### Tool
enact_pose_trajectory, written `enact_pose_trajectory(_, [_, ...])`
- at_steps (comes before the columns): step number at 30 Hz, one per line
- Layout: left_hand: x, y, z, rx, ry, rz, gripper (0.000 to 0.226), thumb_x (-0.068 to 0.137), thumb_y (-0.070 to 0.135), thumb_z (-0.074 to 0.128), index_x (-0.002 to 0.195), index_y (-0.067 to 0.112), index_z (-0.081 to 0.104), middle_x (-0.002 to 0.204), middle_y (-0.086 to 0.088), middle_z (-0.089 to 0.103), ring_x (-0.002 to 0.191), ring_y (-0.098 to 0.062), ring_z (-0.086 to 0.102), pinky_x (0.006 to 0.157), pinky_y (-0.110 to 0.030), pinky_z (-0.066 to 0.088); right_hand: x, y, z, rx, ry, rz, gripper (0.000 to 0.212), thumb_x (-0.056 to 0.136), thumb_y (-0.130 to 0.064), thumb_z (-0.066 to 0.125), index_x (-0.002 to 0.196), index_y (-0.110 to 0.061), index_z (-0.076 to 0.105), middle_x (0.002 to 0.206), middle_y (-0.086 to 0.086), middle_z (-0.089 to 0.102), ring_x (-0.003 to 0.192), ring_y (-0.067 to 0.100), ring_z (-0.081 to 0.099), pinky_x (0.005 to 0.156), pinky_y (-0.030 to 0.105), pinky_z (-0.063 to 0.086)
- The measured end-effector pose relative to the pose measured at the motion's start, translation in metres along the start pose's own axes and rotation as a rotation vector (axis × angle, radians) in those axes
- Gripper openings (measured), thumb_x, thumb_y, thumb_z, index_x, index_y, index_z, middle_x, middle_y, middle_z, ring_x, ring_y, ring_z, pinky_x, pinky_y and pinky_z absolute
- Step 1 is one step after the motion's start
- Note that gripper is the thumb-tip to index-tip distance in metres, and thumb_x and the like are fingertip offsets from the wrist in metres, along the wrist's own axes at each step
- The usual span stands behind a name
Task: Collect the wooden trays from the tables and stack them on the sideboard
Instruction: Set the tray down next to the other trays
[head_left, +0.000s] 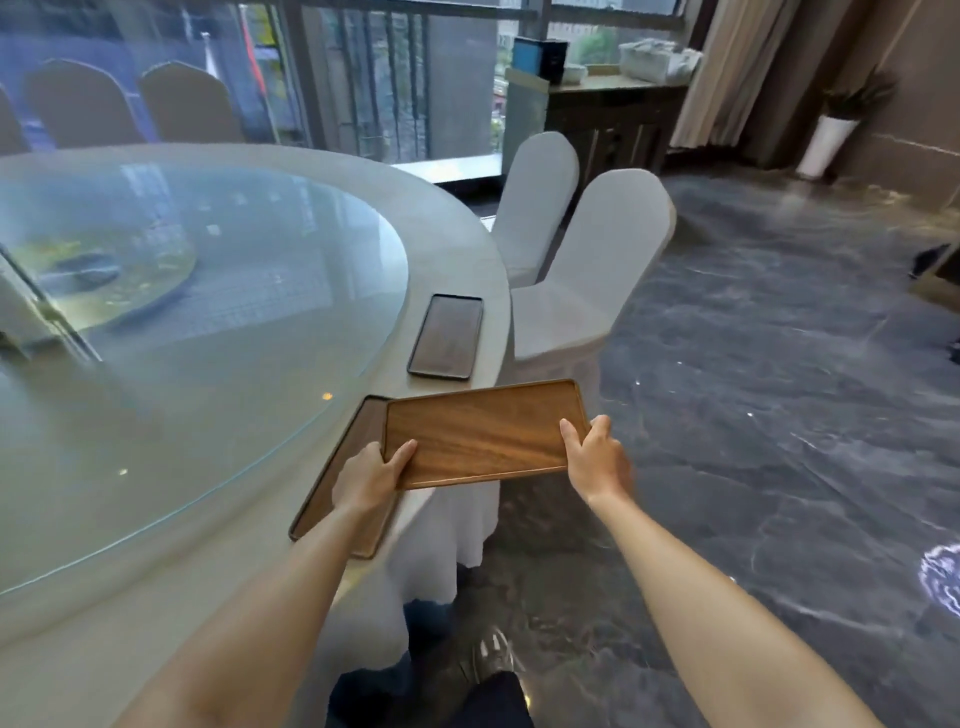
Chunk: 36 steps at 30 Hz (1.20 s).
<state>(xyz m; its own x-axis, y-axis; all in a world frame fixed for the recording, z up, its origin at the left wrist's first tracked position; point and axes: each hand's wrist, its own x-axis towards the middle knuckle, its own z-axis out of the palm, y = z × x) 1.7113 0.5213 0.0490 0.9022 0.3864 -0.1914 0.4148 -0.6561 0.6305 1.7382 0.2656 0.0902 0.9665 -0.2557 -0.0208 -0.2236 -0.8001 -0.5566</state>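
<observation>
I hold a brown wooden tray (480, 434) in the air just past the round table's edge. My left hand (371, 475) grips its near left corner and my right hand (597, 460) grips its right end. Beneath it, a second wooden tray (332, 499) lies on the table rim (457, 270), partly covered by the held tray and my left forearm. A third, darker tray (447, 336) lies farther along the rim. The dark wooden sideboard (613, 119) stands by the window at the back right.
A glass turntable (197, 322) covers the table's middle. Two white-covered chairs (587, 270) stand beside the table on the right. Dark marble floor (779, 389) stretches to the right toward the sideboard, curtain and a potted plant (836, 130). Boxes sit on the sideboard top.
</observation>
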Motion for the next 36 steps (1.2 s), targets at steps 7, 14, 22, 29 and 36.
enact_pose_trajectory(7, [0.089,0.003,0.004,-0.047,0.098,-0.176,0.05,0.087,0.057,0.042,0.072,0.011,0.052,0.094,-0.018,0.067,0.093,-0.035,0.061,0.068,-0.034,0.038,0.123,-0.057,0.048,-0.084,-0.152,-0.173,0.049,0.094,-0.049,0.033,0.117,-0.007,0.041,0.106,0.016,0.065,0.093,0.034,0.063,0.076,0.041,0.051])
enact_pose_trajectory(14, [0.117,-0.017,-0.025,-0.115,0.292,-0.417,0.055,0.086,0.06,0.041,0.066,0.01,0.054,0.076,-0.012,0.062,0.086,-0.035,0.061,0.066,-0.034,0.039,0.187,-0.137,0.099,-0.089,-0.357,-0.413,0.05,0.095,-0.048,0.033,0.119,-0.005,0.041,0.107,0.018,0.065,0.097,0.035,0.06,0.068,0.035,0.039])
enact_pose_trajectory(22, [0.056,-0.055,-0.021,-0.143,0.458,-0.721,0.052,0.089,0.057,0.037,0.064,0.012,0.048,0.065,-0.003,0.053,0.076,-0.031,0.058,0.061,-0.032,0.039,0.172,-0.184,0.163,-0.207,-0.578,-0.715,0.048,0.095,-0.048,0.03,0.109,-0.004,0.042,0.104,0.022,0.065,0.097,0.039,0.06,0.067,0.036,0.036])
enact_pose_trajectory(29, [0.001,-0.055,0.024,-0.084,0.49,-0.979,0.057,0.098,0.043,0.017,0.09,0.009,0.062,0.093,-0.012,0.066,0.083,-0.029,0.06,0.074,-0.035,0.048,0.157,-0.174,0.19,-0.386,-0.73,-0.973,0.045,0.095,-0.049,0.029,0.101,-0.007,0.042,0.099,0.018,0.065,0.092,0.038,0.062,0.066,0.037,0.037])
enact_pose_trajectory(36, [-0.022,-0.041,0.062,0.012,0.442,-1.082,0.055,0.098,0.04,0.016,0.083,0.006,0.057,0.089,-0.013,0.067,0.081,-0.028,0.06,0.071,-0.035,0.045,0.158,-0.162,0.199,-0.482,-0.809,-1.158,0.04,0.095,-0.049,0.026,0.094,-0.011,0.037,0.094,0.015,0.067,0.085,0.036,0.064,0.063,0.036,0.04])
